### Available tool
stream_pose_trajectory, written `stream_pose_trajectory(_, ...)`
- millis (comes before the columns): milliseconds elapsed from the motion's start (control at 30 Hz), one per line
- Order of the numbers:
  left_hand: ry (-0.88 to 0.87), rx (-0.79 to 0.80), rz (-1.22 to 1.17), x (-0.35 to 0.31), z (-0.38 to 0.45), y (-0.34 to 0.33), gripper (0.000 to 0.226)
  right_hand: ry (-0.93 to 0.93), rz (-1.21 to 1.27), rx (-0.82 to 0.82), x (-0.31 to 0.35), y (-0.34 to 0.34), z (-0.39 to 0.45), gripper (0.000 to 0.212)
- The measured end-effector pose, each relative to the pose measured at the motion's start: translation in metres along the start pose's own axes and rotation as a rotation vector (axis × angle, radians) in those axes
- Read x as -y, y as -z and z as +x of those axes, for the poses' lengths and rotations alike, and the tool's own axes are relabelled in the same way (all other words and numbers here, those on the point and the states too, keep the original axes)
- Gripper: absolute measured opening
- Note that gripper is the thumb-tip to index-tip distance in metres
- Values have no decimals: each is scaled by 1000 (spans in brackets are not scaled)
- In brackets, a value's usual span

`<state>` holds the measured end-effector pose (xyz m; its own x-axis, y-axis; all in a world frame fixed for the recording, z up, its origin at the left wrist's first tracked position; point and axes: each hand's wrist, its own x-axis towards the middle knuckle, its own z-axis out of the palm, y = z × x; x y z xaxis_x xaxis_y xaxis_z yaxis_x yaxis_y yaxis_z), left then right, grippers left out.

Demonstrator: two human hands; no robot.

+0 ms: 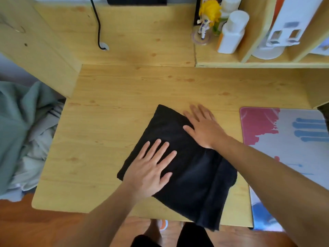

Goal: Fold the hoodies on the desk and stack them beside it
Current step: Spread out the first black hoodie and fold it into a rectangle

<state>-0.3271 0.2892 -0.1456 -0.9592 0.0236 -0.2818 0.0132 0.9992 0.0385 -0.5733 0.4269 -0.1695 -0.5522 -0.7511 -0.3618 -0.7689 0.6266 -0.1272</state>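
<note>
A black hoodie [192,177] lies folded into a rough rectangle on the wooden desk [110,122], its near corner hanging over the front edge. My left hand [151,170] rests flat on its left part, fingers straight and spread. My right hand [203,127] lies flat across the hoodie's far right edge, with its fingertips reaching onto the bare desk. Neither hand grips the cloth.
A heap of pale green and white cloth [23,132] lies left of the desk. A pink and grey mat [288,139] covers the desk's right side. Shelves at the back right hold a figurine [207,18] and white bottles [231,32]. A black cable [98,24] runs into a hole.
</note>
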Motion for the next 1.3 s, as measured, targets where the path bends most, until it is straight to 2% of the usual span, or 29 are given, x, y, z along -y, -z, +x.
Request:
stream_pose_trajectory(67, -164, 52, 107, 50, 3, 7, 67, -108, 57, -62, 2, -19, -45, 66)
stream_pose_trajectory(133, -207, 78, 210, 92, 20, 18, 68, -265, 118, -131, 26, -43, -86, 62)
stream_pose_trajectory(233, 5, 75, 293, 99, 42, 36, 67, -462, 264, -144, 59, -68, -115, 59)
stream_pose_trajectory(333, 254, -73, 113, 42, 22, 28, 61, -579, 317, -223, 75, -60, -123, 58)
stream_pose_trajectory(367, 282, -90, 32, 18, 3, 17, 60, -565, 309, -252, 81, -57, -127, 59)
stream_pose_trajectory(433, 247, -74, -77, -21, -43, -12, 61, -411, 232, -278, 95, -57, -138, 59)
stream_pose_trajectory(500, 188, -36, -136, -37, -79, -36, 60, -258, 111, -199, 106, -70, -152, 61)
stream_pose_trajectory(567, 144, -33, -173, -36, -95, -48, 58, -249, 77, -121, 106, -79, -157, 65)
stream_pose_trajectory(633, 163, -65, -255, -27, -103, -50, 57, -276, 115, -126, 108, -78, -157, 65)
stream_pose_trajectory(700, 379, -142, -443, -19, -110, -41, 59, -432, 308, -151, 114, -69, -163, 68)
stream_pose_trajectory(733, 562, -175, -613, -15, -113, -36, 62, -574, 458, -183, 117, -64, -169, 71)
stream_pose_trajectory(800, 924, -140, -1076, -13, -110, -20, 66, -847, 711, -240, 122, -57, -181, 74)
stream_pose_trajectory(833, 1026, -101, -1254, -15, -106, -15, 60, -916, 788, -241, 125, -56, -186, 71)
stream_pose_trajectory(900, 1079, -38, -1367, -18, -99, -3, 42, -980, 954, -211, 130, -55, -188, 63)
stream_pose_trajectory(967, 1126, 41, -1500, -17, -94, 7, 34, -1060, 1165, -150, 130, -50, -184, 58)
stream_pose_trajectory(1033, 1164, 215, -1759, -16, -93, 20, 29, -1138, 1508, -106, 120, -43, -183, 51)
stream_pose_trajectory(1100, 1130, 339, -1946, -13, -101, 41, 31, -1161, 1858, -22, 115, -30, -192, 42)
stream_pose_trajectory(1167, 1092, 341, -2042, -14, -111, 64, 31, -1114, 2078, 26, 119, -12, -208, 42)
stream_pose_trajectory(1300, 977, 197, -2168, -22, -124, 113, 32, -988, 2302, -67, 126, 23, -244, 54)
